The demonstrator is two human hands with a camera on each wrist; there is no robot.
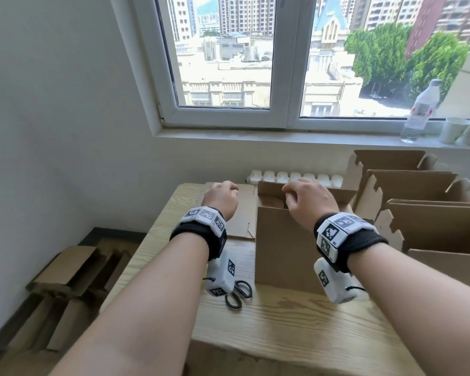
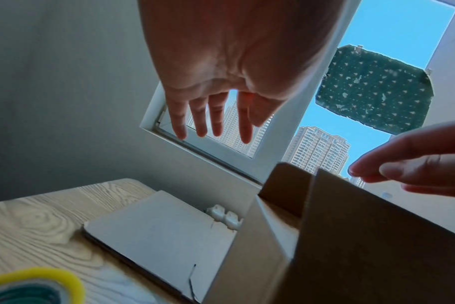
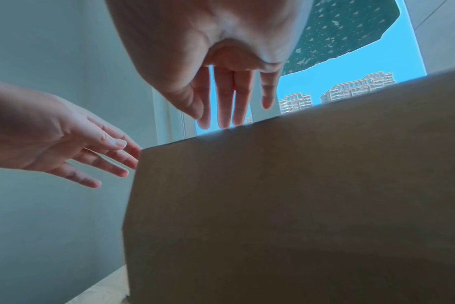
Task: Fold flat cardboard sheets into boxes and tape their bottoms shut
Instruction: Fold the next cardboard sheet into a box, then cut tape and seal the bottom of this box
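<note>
A brown cardboard box (image 1: 285, 253) (image 2: 364, 246) (image 3: 299, 205) stands upright in the middle of the wooden table (image 1: 282, 327), its top open. My right hand (image 1: 307, 199) (image 3: 229, 98) hovers over the box's top opening with its fingers stretched out just above the near edge, holding nothing. My left hand (image 1: 223, 196) (image 2: 213, 115) is to the left of the box, above a stack of flat cardboard sheets (image 1: 244, 213) (image 2: 156, 230). Its fingers are straight and empty. I cannot tell whether either hand touches the box.
Black-handled scissors (image 1: 238, 293) lie on the table under my left wrist. A yellow-rimmed tape roll (image 2: 34, 286) sits near them. Several folded boxes (image 1: 432, 213) crowd the table's right side. A water bottle (image 1: 421, 109) and paper cups (image 1: 453, 130) stand on the sill. Flat cardboard (image 1: 65, 267) lies on the floor at left.
</note>
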